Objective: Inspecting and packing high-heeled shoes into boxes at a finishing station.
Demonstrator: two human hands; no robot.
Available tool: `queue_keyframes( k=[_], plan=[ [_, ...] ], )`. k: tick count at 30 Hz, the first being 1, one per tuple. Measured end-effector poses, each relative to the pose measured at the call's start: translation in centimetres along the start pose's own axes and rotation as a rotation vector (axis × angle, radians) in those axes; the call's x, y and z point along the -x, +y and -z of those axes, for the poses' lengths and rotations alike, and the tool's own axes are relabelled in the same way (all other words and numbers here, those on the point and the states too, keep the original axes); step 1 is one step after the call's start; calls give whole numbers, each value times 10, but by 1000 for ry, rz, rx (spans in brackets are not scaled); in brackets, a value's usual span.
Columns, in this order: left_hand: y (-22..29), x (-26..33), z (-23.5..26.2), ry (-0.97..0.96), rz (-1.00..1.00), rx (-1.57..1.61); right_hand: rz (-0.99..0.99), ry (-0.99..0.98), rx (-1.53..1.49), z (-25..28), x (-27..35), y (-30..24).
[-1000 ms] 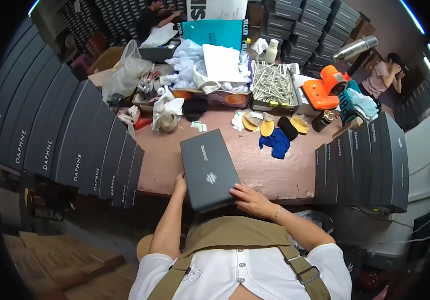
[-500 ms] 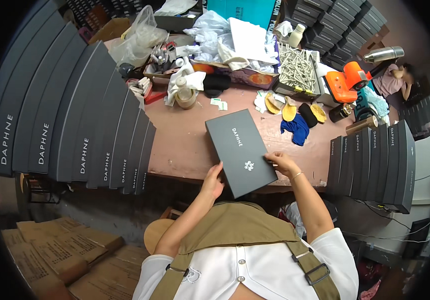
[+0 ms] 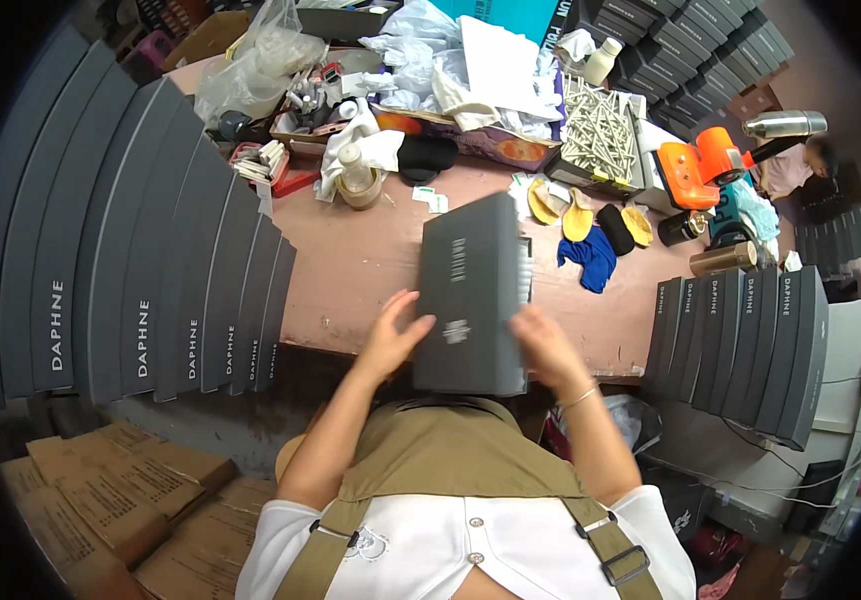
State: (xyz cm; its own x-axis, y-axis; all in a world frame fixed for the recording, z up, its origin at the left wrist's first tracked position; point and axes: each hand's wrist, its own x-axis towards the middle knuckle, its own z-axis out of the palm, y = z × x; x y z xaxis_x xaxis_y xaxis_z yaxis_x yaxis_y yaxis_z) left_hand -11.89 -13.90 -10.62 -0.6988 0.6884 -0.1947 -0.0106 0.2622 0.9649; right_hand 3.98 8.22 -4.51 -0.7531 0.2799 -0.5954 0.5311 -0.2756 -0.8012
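A dark grey shoebox (image 3: pixel 466 290) lies at the near edge of the table in front of me. Its lid is tilted, raised along the right side, and something white (image 3: pixel 525 275) shows in the gap under it. My right hand (image 3: pixel 548 352), slightly blurred, grips the lid's right edge. At the box's left side is my left hand (image 3: pixel 393 335), its fingers stretched and the thumb apart, with the thumb tip at the box's edge. The rest of the box's inside is hidden by the lid.
Stacked grey shoeboxes (image 3: pixel 141 250) stand at the left, more (image 3: pixel 741 340) at the right. Toward the back are a box of white sticks (image 3: pixel 599 130), an orange device (image 3: pixel 696 165), yellow pads (image 3: pixel 578 220), a blue cloth (image 3: pixel 591 260) and a jar (image 3: pixel 359 185). Cartons (image 3: pixel 111 500) lie lower left.
The shoebox has turned nearly straight, and its lid has risen on the right, uncovering something white. My left hand has shifted left; my right hand has moved down along the right edge.
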Motion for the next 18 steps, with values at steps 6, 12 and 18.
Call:
queue_keyframes(
  k=[6, 12, 18],
  plan=[
    [-21, 26, 112, 190, 289, -334, 812, -7, 735, -83, -9, 2],
    [58, 16, 5, -460, -1, -321, 454, 373, 1003, 24, -44, 38],
    [-13, 41, -164, -825, -325, -67, 167, -633, 70, -108, -22, -63]
  ],
)
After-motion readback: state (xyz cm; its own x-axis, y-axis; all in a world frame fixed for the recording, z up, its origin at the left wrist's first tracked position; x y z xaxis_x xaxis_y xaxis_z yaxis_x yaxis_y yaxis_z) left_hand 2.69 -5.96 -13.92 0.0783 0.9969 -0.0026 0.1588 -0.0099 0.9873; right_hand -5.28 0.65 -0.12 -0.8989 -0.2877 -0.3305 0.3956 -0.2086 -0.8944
